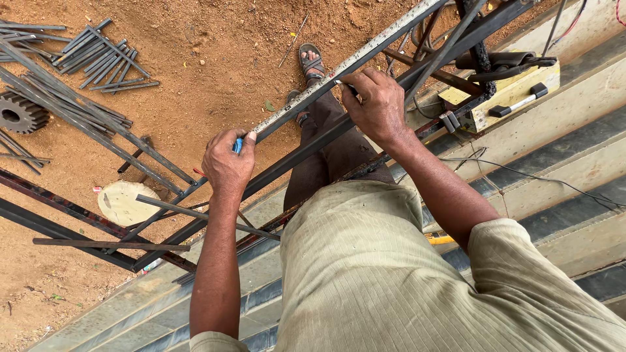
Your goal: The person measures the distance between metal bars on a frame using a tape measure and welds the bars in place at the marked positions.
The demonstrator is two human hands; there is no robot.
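Observation:
My left hand [228, 164] is closed around a small blue marker-like tool [238, 145], its tip against the end of a long steel ruler [339, 72]. The ruler lies along a dark metal bar [306, 151] of a frame that runs diagonally from lower left to upper right. My right hand [376, 104] presses down on the ruler and bar further up, fingers curled over them. Below the bars I see my dark trousers and a sandalled foot [312, 62] on the red soil.
Cut metal rods [101, 55] and a toothed gear [19, 114] lie on the dirt at upper left. A round flat stone [120, 202] sits beside the frame. A yellowish block with clamps [505, 94] rests at upper right; corrugated sheeting [574, 163] and cables lie underneath.

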